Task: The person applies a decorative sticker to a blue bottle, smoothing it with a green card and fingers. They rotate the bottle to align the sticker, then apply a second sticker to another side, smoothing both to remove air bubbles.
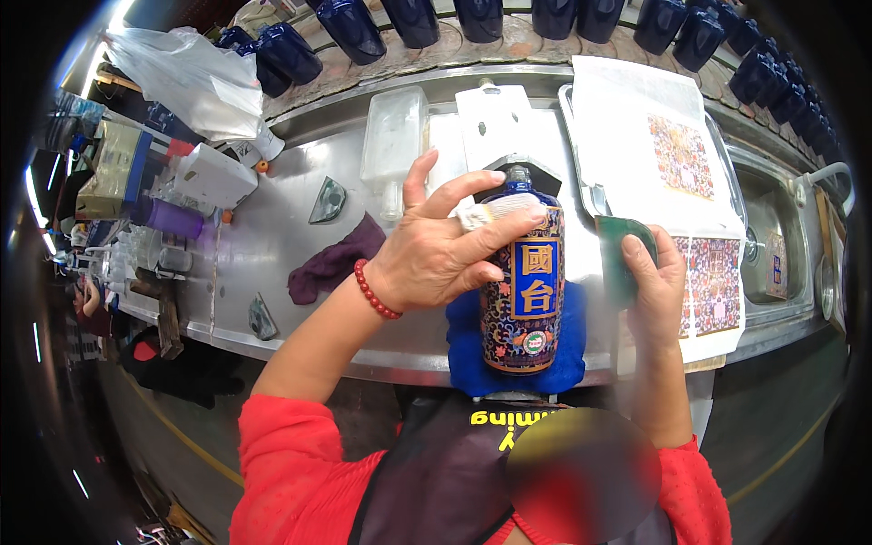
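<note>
A dark blue bottle with a patterned label rests on a bright blue cloth at the front edge of the metal counter. My left hand, with a red bead bracelet, grips its shoulder. The index finger lies across the front, the thumb is against the label's left side, and the little finger is raised. White material is wrapped about one finger. My right hand is closed on a flat dark green scraper, held apart from the bottle on its right. A dark stand partly shows behind the bottle neck.
Printed label sheets lie at the right, beside a sink. Leftward are a purple cloth, glass-like pieces and a clear plastic container. Several blue bottles stand along the far conveyor. A plastic bag hangs far left.
</note>
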A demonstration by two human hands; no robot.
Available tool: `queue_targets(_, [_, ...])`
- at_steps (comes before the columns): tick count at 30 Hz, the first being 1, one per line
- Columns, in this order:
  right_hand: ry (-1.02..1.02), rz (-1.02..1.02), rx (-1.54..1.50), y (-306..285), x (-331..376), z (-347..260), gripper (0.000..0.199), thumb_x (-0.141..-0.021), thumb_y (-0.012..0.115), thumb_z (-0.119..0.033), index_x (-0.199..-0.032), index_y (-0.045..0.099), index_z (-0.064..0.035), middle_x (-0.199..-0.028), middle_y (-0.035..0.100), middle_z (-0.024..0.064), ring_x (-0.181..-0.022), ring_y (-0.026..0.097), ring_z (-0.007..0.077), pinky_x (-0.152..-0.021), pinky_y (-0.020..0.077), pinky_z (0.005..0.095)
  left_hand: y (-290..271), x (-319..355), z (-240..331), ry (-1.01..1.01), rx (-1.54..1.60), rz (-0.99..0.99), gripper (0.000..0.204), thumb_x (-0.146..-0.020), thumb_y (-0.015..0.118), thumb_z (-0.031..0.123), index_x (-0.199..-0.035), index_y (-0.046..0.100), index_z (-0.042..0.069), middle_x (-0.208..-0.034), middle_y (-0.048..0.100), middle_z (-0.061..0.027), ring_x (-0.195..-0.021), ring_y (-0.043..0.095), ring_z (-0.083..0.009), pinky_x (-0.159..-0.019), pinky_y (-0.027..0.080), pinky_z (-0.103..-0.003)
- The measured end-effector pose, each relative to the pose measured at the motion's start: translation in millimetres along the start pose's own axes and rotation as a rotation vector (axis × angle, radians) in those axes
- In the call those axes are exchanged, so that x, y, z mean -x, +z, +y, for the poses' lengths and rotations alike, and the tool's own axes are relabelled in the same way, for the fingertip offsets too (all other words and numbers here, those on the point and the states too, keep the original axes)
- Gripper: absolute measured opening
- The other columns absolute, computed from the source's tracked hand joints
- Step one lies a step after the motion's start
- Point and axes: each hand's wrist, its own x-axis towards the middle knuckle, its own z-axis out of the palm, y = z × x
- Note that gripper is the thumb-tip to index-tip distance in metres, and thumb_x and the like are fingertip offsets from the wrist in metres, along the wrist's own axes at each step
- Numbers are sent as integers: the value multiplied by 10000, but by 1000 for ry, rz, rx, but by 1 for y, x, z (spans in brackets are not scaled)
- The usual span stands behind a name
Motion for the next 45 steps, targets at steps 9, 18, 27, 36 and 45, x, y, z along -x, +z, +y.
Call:
queue_targets(9, [34, -66, -4, 10, 1, -9, 189, -986, 701, -165, -1076, 639, -11, -872, 693, 30, -722, 631, 60, -620, 519, 206, -2, 1, -1, -51, 16, -18, 543, -1064, 398, 563, -1436, 624, 239, -933, 767, 20, -1296, 543, -199, -1223, 67, -591])
queue_targets(18, [-109, -252, 302, 59, -38, -30, 211, -967, 698, -189, -993, 668, 18, -874, 706, 62, -719, 633, 96, -645, 515, 239, 2, 30, 11, -205, -21, 60, 569, -1052, 430, 570, -1397, 659, 180, -1209, 748, 1, -1325, 515, -238, -1220, 87, -576])
queue_targets(27, [-60, -101, 107, 48, -28, -9, 196, -996, 693, -184, -1051, 659, 1, -880, 697, 32, -722, 628, 66, -607, 510, 217, 9, 51, 103, -383, 29, -55, 974, -797, 743, 656, -1525, 471, 69, -1504, 496, -244, -1424, 384, -438, -1210, 80, -606])
queue_targets(36, [-73, 5, 165, 35, -14, -5, 180, -1001, 681, -172, -1059, 640, -7, -879, 689, 38, -681, 615, 58, -548, 516, 214, 35, 76, 100, -370, 138, 40, 1171, -756, 855, 511, -1606, 253, -23, -1582, 361, -314, -1479, 346, -486, -1182, 74, -695])
queue_targets(45, [12, -42, 29, 27, -2, -6, 179, -1006, 677, -174, -1066, 612, -18, -822, 682, 30, -606, 620, 71, -502, 515, 222, 33, 60, 34, -344, 169, 113, 969, -936, 378, 809, -1551, 445, 62, -1491, 497, -190, -1362, 426, -392, -1210, 103, -588])
